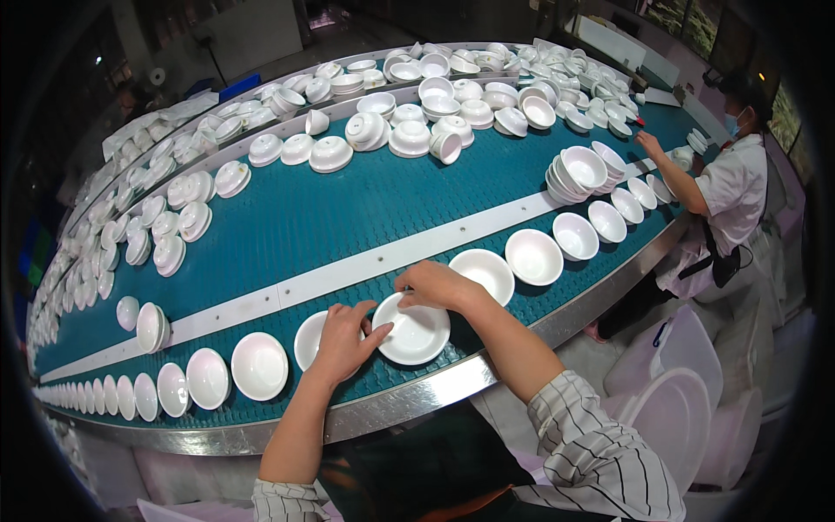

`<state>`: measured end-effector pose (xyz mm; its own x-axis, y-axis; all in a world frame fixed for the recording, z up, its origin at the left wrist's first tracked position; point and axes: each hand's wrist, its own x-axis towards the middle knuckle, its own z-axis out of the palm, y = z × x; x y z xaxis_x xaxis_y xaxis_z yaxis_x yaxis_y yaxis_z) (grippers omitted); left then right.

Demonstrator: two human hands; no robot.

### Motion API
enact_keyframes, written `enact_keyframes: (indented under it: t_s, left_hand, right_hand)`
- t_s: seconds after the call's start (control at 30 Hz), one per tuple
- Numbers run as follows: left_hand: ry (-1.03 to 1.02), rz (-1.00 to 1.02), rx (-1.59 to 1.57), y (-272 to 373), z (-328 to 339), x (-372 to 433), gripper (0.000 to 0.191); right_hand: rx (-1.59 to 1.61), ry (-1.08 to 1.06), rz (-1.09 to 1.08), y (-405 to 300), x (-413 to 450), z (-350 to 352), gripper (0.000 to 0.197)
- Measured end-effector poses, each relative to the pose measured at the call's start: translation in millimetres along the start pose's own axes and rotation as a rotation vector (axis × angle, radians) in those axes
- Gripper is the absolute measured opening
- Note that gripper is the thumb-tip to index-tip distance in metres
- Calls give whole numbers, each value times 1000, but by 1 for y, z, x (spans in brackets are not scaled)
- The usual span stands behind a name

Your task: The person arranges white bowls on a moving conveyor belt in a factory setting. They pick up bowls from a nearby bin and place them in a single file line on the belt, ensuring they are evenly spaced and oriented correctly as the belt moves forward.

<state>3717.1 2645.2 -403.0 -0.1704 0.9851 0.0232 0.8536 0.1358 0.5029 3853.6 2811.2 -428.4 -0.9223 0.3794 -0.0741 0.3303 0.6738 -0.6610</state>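
Note:
A white bowl (417,339) sits in front of me on the narrow near lane of the green conveyor belt. My right hand (436,284) grips its far rim, thumb inside and fingers outside. On the left side of the same bowl, my left hand (344,342) has its thumb over the rim, its other fingers partly hidden. That hand also covers part of a neighbouring white bowl (308,339). Just right of my right hand, partly behind my wrist, is another white bowl (489,274). More bowls, such as a white bowl (259,367) at left, continue the row.
A white divider rail (365,262) separates the lanes. Beyond it, the wide green belt (293,215) carries many jumbled bowls and cups. Stacked bowls (577,173) stand by the rail at right. A masked co-worker (734,169) reaches over the belt. Plastic tubs (672,417) stand at lower right.

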Motion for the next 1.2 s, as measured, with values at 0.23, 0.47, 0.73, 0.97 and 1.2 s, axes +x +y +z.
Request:
enact_keyframes:
  t_s: [0.23, 0.47, 0.73, 0.97, 1.2]
  left_hand:
    - [26, -21, 113, 5, 12, 13, 27]
    - [-109, -145, 75, 3, 13, 34, 28]
    - [-2, -169, -118, 55, 32, 59, 38]
    - [-88, -195, 12, 81, 63, 78, 30]
    - [9, -238, 40, 83, 60, 88, 30]
  right_hand:
    - [138, 77, -115, 12, -10, -11, 22]
    - [241, 267, -307, 51, -10, -16, 20]
    - [-20, 177, -108, 86, -33, -43, 26]
    - [129, 187, -148, 104, -50, -59, 21]
    - [-18, 160, 94, 153, -68, -95, 23]
